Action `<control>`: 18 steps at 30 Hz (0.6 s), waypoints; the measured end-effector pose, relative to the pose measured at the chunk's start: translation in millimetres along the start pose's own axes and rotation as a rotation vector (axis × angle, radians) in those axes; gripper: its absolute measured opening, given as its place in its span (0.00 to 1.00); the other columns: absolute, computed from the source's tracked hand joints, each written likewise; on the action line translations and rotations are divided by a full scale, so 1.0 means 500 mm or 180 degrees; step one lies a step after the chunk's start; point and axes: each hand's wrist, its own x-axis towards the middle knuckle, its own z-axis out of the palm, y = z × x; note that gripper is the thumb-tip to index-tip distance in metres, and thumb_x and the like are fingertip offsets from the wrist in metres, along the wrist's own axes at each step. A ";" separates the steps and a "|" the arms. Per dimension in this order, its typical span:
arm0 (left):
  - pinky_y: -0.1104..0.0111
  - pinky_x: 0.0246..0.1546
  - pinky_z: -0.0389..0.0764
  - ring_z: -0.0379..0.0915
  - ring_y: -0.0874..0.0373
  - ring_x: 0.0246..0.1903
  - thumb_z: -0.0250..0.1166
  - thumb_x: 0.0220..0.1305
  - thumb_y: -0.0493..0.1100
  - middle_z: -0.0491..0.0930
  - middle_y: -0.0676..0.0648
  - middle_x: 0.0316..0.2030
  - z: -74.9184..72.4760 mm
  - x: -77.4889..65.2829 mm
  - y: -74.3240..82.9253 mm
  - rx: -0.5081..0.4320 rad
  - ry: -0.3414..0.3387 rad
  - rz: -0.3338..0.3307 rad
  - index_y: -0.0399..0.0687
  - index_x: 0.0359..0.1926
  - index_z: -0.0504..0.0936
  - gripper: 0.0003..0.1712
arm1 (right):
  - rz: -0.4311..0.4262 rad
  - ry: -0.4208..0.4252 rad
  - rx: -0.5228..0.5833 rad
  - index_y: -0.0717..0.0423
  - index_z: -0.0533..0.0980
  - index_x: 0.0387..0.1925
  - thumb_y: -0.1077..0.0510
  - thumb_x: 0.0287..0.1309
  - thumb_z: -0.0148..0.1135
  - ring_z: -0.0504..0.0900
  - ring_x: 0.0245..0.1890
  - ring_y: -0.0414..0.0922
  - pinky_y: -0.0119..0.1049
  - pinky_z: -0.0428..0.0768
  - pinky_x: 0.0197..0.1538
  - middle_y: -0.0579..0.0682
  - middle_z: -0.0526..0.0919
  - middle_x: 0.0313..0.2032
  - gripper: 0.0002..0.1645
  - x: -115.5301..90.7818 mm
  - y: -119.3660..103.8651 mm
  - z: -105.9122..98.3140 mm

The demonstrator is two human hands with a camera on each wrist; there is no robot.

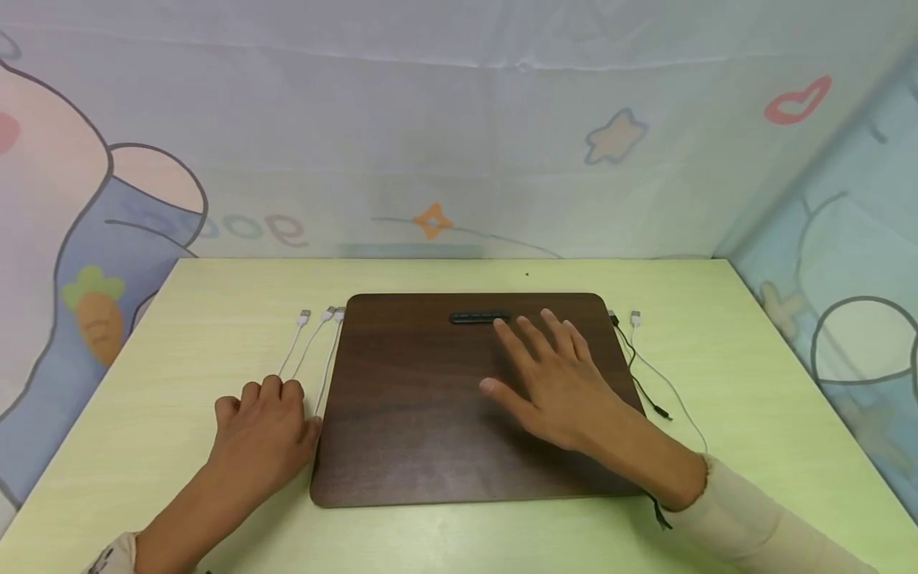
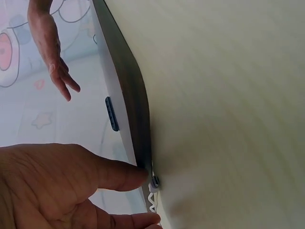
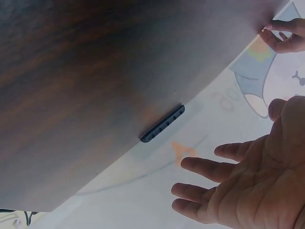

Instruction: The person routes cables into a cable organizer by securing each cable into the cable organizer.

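A dark brown wooden board [image 1: 409, 399] lies flat on the table, with a black slotted cable clip strip [image 1: 480, 317] near its far edge. My left hand [image 1: 268, 426] is at the board's left edge, over the white USB cables [image 1: 304, 317]. In the left wrist view its thumb is nearly straight, right at the board's edge [image 2: 133, 105], close to a white plug [image 2: 153, 186]; the fingers are partly out of frame. Over the board's right half my right hand [image 1: 562, 391] hovers with spread fingers, fingertips near the strip, holding nothing.
Right of the board lie a black cable [image 1: 645, 396] and a white USB cable [image 1: 674, 387], partly covered by the right forearm. A printed cloth [image 1: 445, 119] hangs behind the pale table [image 1: 724, 335] and along its sides.
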 end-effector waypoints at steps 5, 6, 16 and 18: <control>0.40 0.49 0.66 0.68 0.40 0.40 0.74 0.72 0.47 0.70 0.42 0.35 0.000 0.001 -0.006 0.0004 -0.0050 -0.0020 0.42 0.34 0.71 0.20 | -0.0017 -0.0028 0.0014 0.48 0.56 0.91 0.27 0.83 0.50 0.51 0.90 0.74 0.73 0.50 0.88 0.65 0.65 0.86 0.51 0.003 -0.007 -0.001; 0.40 0.49 0.66 0.68 0.40 0.40 0.74 0.72 0.47 0.70 0.42 0.35 0.001 0.001 -0.006 0.0008 -0.0051 -0.0017 0.42 0.34 0.72 0.20 | -0.0019 -0.0033 0.0013 0.48 0.56 0.91 0.26 0.83 0.50 0.51 0.90 0.74 0.73 0.50 0.88 0.65 0.65 0.86 0.51 0.002 -0.008 -0.001; 0.38 0.49 0.69 0.72 0.39 0.41 0.76 0.68 0.43 0.72 0.44 0.32 0.002 0.003 -0.002 0.0010 0.0137 0.0045 0.46 0.26 0.74 0.20 | -0.0076 -0.0039 -0.0025 0.49 0.57 0.91 0.27 0.83 0.50 0.52 0.89 0.74 0.73 0.51 0.88 0.65 0.66 0.86 0.50 0.003 -0.017 0.001; 0.38 0.49 0.69 0.73 0.40 0.40 0.76 0.68 0.42 0.73 0.44 0.31 0.002 0.005 0.000 0.0005 0.0128 0.0033 0.47 0.23 0.74 0.20 | -0.0089 -0.0048 -0.0031 0.49 0.56 0.91 0.27 0.84 0.50 0.52 0.89 0.74 0.73 0.51 0.88 0.65 0.66 0.86 0.50 0.002 -0.019 0.001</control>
